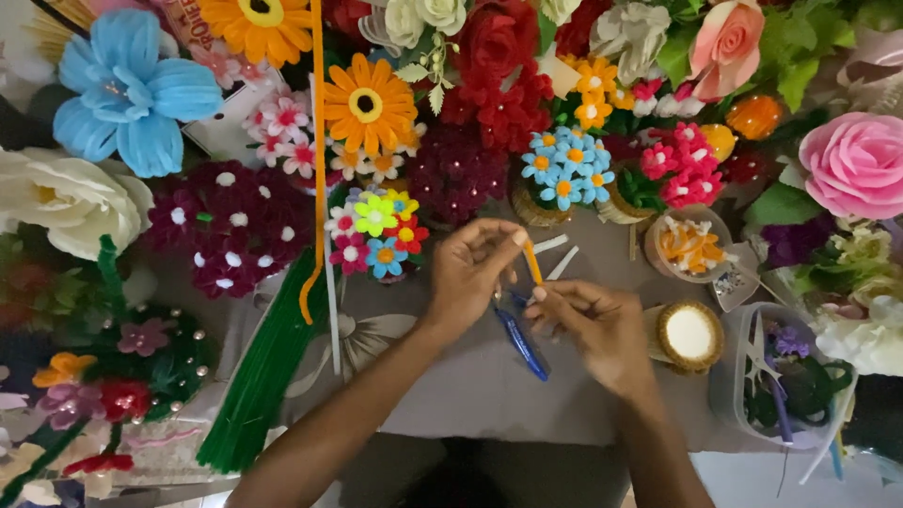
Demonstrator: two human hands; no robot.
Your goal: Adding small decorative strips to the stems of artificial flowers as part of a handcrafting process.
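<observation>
My left hand (473,266) and my right hand (594,323) meet over the grey cloth (470,386) in the middle. Both pinch a short orange pipe cleaner (532,261), the left hand at its top end and the right hand at its bottom end. Under my right hand lie blue-handled scissors (522,343), their handle pointing toward me. Two short white sticks (557,254) rest on the cloth just beyond my fingers.
Handmade pipe-cleaner flowers ring the cloth. A bundle of green pipe cleaners (259,381) lies at left, a long orange one (315,169) hangs above it. A small lidded basket (689,335), a cup of orange bits (689,243) and a clear tub (785,376) stand at right.
</observation>
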